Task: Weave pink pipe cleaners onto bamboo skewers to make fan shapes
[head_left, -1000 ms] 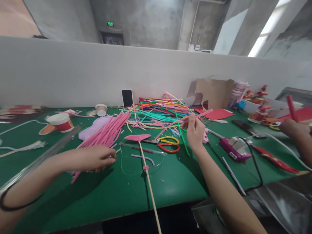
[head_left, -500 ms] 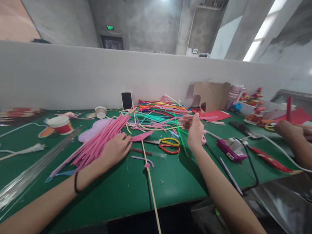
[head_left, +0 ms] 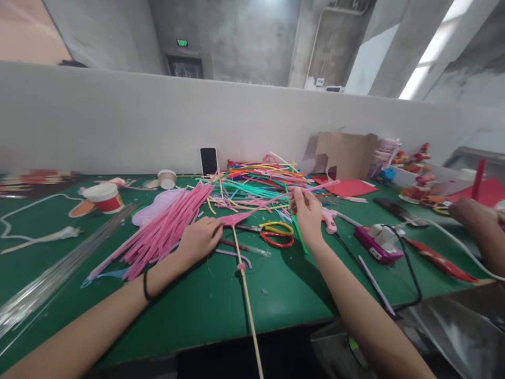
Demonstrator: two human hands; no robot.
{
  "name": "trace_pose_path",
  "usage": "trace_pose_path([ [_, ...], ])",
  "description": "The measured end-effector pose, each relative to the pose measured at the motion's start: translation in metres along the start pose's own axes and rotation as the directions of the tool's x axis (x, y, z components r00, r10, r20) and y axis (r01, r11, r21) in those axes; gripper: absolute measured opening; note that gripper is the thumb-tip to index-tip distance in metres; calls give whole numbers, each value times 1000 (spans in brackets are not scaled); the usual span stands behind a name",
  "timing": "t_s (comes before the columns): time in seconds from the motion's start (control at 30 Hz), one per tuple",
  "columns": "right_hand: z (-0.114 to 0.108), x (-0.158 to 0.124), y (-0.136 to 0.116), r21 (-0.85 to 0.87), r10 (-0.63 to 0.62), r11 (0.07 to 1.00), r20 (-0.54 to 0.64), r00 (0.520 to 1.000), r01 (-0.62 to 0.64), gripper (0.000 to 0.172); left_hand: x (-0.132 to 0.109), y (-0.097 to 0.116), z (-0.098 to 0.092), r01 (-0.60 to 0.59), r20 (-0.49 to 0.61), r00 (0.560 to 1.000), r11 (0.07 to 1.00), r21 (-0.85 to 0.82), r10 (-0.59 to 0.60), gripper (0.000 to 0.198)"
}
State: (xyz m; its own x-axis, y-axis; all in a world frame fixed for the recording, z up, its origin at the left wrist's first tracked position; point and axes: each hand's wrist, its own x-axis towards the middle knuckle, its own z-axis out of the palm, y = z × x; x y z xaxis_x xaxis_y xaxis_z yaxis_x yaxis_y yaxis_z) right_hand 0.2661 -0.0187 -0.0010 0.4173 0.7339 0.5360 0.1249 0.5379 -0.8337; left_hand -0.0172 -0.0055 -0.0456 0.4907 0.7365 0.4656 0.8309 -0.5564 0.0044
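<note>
My left hand (head_left: 200, 238) is closed, its fingertips pinching a pink fuzzy shape (head_left: 233, 218) of pipe cleaner at the top of a thin wooden stick (head_left: 248, 302). A small pink ring (head_left: 241, 267) sits partway down the stick. From the shape, a pink pipe cleaner (head_left: 272, 200) stretches right into my right hand (head_left: 308, 215), whose thumb and fingers pinch it; its free end sticks out beyond. Between the hands lie scissors (head_left: 278, 234) with yellow and red handles. Beside my left hand is a bundle of pink pipe cleaners (head_left: 165, 226).
A heap of coloured pipe cleaners (head_left: 244, 187) lies at the back. Rightward are a pink glue gun (head_left: 330, 220), a purple power strip (head_left: 379, 247) and a red-handled tool (head_left: 442, 260). A paper cup (head_left: 104, 198) stands left. Another person's hand (head_left: 475, 218) works at far right.
My right hand's fingers have gone from spread along the pink pipe cleaner to pinching it. My left hand keeps its pinch on the pink shape. The whole view has shifted slightly.
</note>
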Motion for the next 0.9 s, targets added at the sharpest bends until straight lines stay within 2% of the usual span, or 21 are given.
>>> trace_pose_path([
  [0.13, 2, 1, -9, -229, -129, 965, -1, 992, 125, 47, -2, -8, -1, 15, -90, 995, 988, -155, -30, 33],
  [0.23, 4, 5, -11, -463, -223, 858, 54, 973, 222, 50, -1, -8, 3, -17, -185, 982, 969, -247, -30, 31],
  [0.3, 5, 7, -6, -554, -223, 795, 113, 968, 247, 49, 0, -7, 5, -52, -196, 981, 970, -237, 5, 31],
  [0.37, 4, 8, 3, -598, -196, 768, 121, 973, 229, 49, 0, -5, 7, -92, -171, 984, 973, -212, 55, 30],
  [0.47, 0, 8, 18, -611, -110, 777, 100, 989, 148, 48, 0, -3, 7, -130, -143, 984, 976, -173, 105, 30],
  [0.6, 0, 4, 31, -529, 13, 844, 183, 983, 87, 50, 0, -6, 9, -138, -110, 986, 978, -155, 121, 22],
  [0.73, 5, -2, 36, -497, 92, 865, 288, 953, 67, 48, 2, -15, 12, -87, -53, 996, 979, -185, 78, 21],
  [0.83, 6, -4, 38, -492, 91, 868, 300, 950, 72, 43, 2, -21, 13, -27, 23, 999, 973, -228, 33, 21],
  [0.9, 6, -4, 39, -461, 121, 887, 299, 947, 32, 36, 2, -24, 14, 5, 40, 999, 967, -255, 5, 21],
])
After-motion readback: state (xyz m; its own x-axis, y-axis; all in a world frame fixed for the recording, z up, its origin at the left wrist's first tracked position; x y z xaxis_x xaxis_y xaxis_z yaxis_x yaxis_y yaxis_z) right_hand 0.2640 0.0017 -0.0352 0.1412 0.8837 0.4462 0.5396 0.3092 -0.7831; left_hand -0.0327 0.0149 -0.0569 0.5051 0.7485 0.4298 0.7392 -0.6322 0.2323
